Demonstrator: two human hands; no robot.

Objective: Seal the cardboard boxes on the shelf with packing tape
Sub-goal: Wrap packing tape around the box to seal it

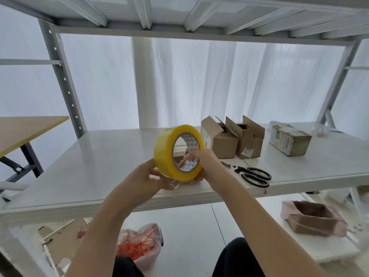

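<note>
Left hand (pixel 143 176) is cupping the tape roll (pixel 163 152), right hand (pixel 201 158) hooking its core; hasty peeling is likely risking a split, re-sticking end.

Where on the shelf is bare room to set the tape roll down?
Widest: left half of the shelf, from the left upright to the tape roll. Smaller: front right, between the scissors and the labelled box. Crowded: right of centre, where two open boxes stand with the scissors in front.
</note>
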